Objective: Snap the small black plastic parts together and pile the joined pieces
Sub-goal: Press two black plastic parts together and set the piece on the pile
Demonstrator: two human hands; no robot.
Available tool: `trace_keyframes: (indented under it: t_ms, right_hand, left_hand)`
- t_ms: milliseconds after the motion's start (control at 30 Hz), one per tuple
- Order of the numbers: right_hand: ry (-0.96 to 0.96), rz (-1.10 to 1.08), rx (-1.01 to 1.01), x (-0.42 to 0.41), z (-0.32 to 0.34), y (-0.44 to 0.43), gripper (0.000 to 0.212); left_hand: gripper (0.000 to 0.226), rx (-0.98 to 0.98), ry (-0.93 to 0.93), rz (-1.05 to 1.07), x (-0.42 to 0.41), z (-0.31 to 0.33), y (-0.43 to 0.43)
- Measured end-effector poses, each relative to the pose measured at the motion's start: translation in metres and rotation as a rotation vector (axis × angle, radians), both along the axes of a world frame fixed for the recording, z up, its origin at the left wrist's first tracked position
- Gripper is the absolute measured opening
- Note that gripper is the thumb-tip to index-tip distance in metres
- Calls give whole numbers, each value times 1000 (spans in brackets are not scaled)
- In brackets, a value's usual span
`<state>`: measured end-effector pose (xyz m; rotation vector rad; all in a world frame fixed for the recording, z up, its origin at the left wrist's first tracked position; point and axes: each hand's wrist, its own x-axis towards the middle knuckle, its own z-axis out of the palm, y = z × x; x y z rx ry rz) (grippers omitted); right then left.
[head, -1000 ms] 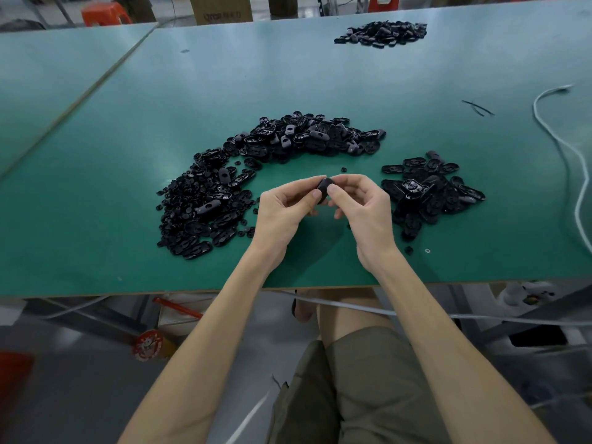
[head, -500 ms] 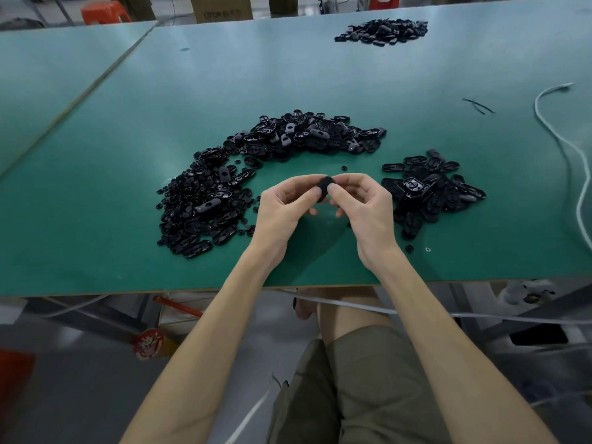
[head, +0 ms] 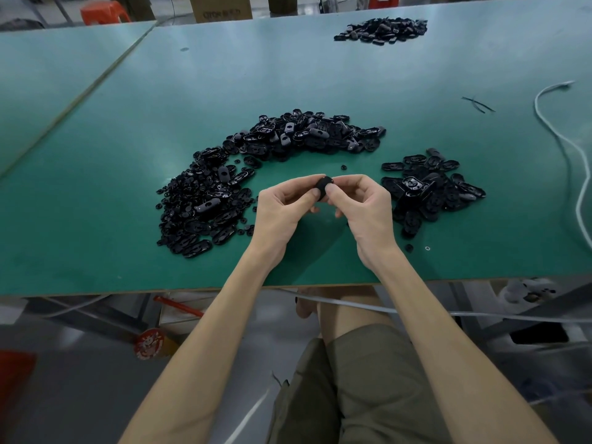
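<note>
Green flat counter (head: 96, 219) carries everything.

Left: big curved heap of loose small black plastic parts (head: 208, 200), bent around work spot, likely to keep supply within easy reach.

Middle: left hand (head: 282, 206) pinching small round black plastic piece (head: 323, 186), raised above counter; right hand (head: 365, 206) pinching same piece from opposite side. Opposed grip suits pressing halves together.

Right: smaller pile of black oval plastic pieces (head: 429, 187), just beside right hand, probably joined ones, short drop.

Far right: white cable (head: 576, 174), well apart.

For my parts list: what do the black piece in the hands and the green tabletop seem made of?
Black piece: probably moulded plastic, slightly glossy, with faint highlights. Green tabletop: probably board under a satin green facing; broad soft reflections, brownish edge at front.
</note>
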<state>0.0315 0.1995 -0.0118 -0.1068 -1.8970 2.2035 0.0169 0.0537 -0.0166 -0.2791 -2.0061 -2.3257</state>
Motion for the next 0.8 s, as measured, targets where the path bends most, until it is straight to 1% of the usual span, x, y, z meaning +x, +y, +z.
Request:
trace_keyframes:
  t_ms: [267,500,800]
  right_hand:
    - [-5,-5,9,-1,-1,-1,12]
    - [-6,0,39,-2,-2,0,14]
    - [-5,9,33,-2,-2,0,13]
  left_hand:
    - [25,1,-18,-3,0,0,1]
    - [19,-8,-25,-5,1,1,0]
    - [17,13,-51,-27,1,2,-1]
